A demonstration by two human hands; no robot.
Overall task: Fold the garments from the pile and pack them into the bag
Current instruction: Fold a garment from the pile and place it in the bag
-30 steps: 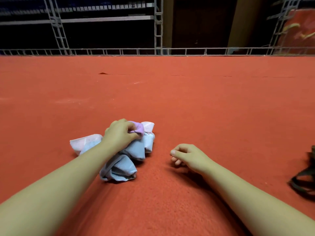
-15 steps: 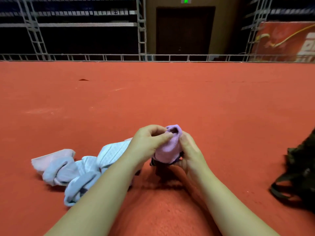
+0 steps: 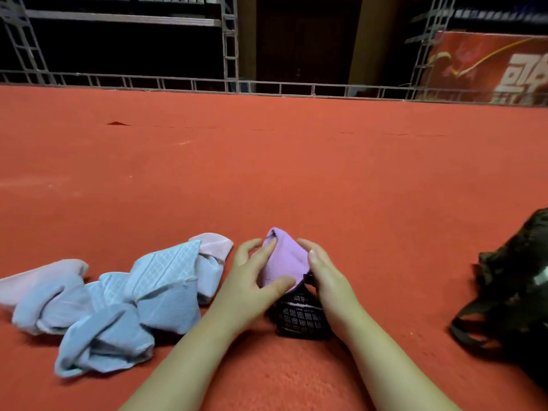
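A small purple sock point(image 3: 283, 259) with a dark patterned lower part point(image 3: 299, 317) stands on the red carpet between my hands. My left hand point(image 3: 252, 280) grips its left side, thumb across the front. Against its right side lies my right hand point(image 3: 324, 272), fingers curled round the fabric. To the left a loose pile of light blue and pale pink garments point(image 3: 118, 301) lies crumpled on the carpet. The dark camouflage bag point(image 3: 516, 292) sits at the right edge, its strap point(image 3: 465, 324) trailing toward me.
Red carpet point(image 3: 296, 173) stretches far ahead to a low metal railing point(image 3: 267, 87). Behind it stand metal scaffolding point(image 3: 229, 40), a dark doorway and a red banner point(image 3: 486, 66) at the right.
My left hand pulled the purple sock out of the pile and my right hand joined it. Both hands have lowered the sock onto the carpet, right of the pile.
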